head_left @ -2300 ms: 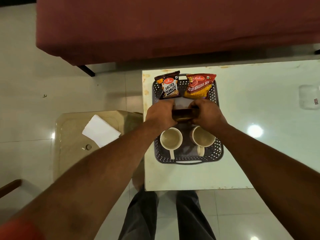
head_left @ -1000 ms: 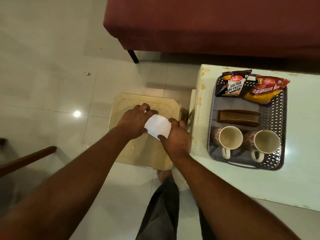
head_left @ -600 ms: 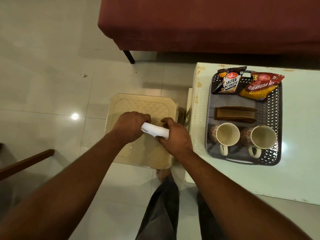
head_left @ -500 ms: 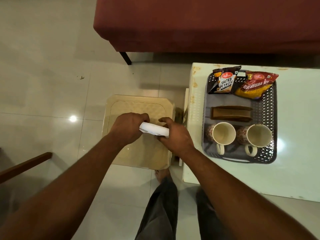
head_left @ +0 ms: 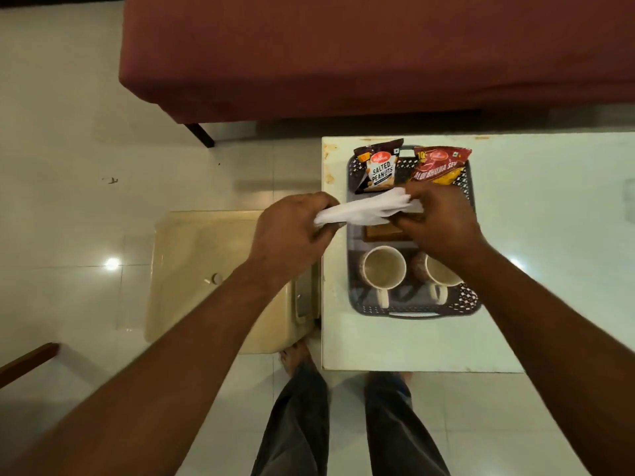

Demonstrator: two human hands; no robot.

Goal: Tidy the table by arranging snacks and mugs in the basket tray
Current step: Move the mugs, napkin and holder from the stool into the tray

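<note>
Head view. Two snack packets lean at the tray's 12 o'clock end: a dark packet printed "SALTED PEANUTS" (head_left: 378,170) and, at its 3 o'clock, a red-and-yellow packet reading "ALOO BHUJIA SEV" (head_left: 440,165). The dark grey perforated plastic basket tray (head_left: 354,269) stands on the pale glossy worktop (head_left: 549,252). Above the tray's middle, a rolled white paper napkin (head_left: 364,213) spans both hands: the left hand (head_left: 292,235) is clenched on its 9 o'clock end, the right hand (head_left: 439,225) pinches its 3 o'clock end. Beneath lies a brown wooden holder (head_left: 381,233), partly hidden. At the tray's 6 o'clock end stand two cream patterned mugs, left mug (head_left: 383,267) and right mug (head_left: 436,274), handles toward 6 o'clock. A beige plastic stool (head_left: 206,269) stands at the worktop's 9 o'clock.
</note>
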